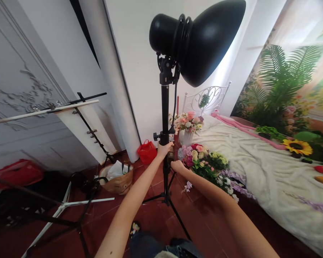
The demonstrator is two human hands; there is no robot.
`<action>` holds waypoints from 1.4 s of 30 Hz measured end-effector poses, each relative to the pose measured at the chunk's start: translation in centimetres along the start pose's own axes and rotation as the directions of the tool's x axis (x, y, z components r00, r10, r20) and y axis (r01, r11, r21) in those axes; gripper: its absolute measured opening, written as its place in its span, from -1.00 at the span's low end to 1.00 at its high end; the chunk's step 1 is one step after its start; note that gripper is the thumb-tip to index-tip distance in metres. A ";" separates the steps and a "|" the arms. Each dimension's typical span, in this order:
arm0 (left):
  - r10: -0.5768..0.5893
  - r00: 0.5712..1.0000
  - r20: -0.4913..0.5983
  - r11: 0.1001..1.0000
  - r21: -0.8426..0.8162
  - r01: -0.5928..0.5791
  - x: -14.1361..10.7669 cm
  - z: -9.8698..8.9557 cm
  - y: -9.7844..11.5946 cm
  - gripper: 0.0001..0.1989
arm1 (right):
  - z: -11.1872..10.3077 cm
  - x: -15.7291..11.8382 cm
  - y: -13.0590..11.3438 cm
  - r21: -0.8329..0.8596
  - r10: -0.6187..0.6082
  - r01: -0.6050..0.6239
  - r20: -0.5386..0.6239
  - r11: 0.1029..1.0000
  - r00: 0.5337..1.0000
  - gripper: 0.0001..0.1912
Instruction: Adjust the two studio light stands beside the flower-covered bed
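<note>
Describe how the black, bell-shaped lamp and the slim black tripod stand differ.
The lamp is broad and flared; the stand is a narrow pole on spread legs. The lamp tilts, its wide end toward the picture's right; the stand is roughly upright. The left hand grips the stand; no hand touches the lamp. Both are black.

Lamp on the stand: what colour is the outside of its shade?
The shade is black outside; it shows best in the head view.
</note>
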State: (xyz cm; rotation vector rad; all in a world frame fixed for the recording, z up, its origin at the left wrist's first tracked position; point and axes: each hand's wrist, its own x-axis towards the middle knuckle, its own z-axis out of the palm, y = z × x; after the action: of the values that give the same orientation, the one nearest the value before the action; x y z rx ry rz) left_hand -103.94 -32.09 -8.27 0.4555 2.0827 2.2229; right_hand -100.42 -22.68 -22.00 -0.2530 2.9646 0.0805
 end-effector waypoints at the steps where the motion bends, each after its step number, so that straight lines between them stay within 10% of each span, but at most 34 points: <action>1: 0.008 1.000 -0.001 1.000 -0.002 -0.008 0.0 0.0 -0.1 -0.84 | 0.4 -0.4 -0.2 0.006 0.038 -0.038 -0.026 0.999 0.999 -0.73; 9: 0.008 1.000 0.019 1.000 -0.019 -0.008 -0.1 0.3 -0.1 -0.85 | 1.5 -1.1 0.4 0.080 0.110 -0.108 -0.024 0.991 0.994 -0.67; 20: 0.013 1.000 0.022 1.000 0.016 -0.013 -0.4 0.2 0.0 -0.81 | -4.0 1.4 2.9 0.031 -0.155 0.152 0.215 0.988 0.964 -0.43; 28: 0.014 1.000 0.026 1.000 -0.011 -0.013 -0.2 0.1 0.1 -0.83 | 0.0 -2.2 1.1 0.008 -0.041 0.044 -0.206 0.999 0.978 -0.73; 42: -0.020 1.000 -0.007 1.000 0.003 0.020 -1.1 -0.3 -5.8 -0.84 | 3.3 -4.7 1.4 0.041 -0.035 0.055 -0.395 0.998 0.918 -0.77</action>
State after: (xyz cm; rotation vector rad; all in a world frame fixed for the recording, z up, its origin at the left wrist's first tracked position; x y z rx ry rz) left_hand -103.86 -32.14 -14.13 0.4257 2.0850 2.2132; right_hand -95.58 -20.36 -24.46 -0.3707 3.3537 -0.0605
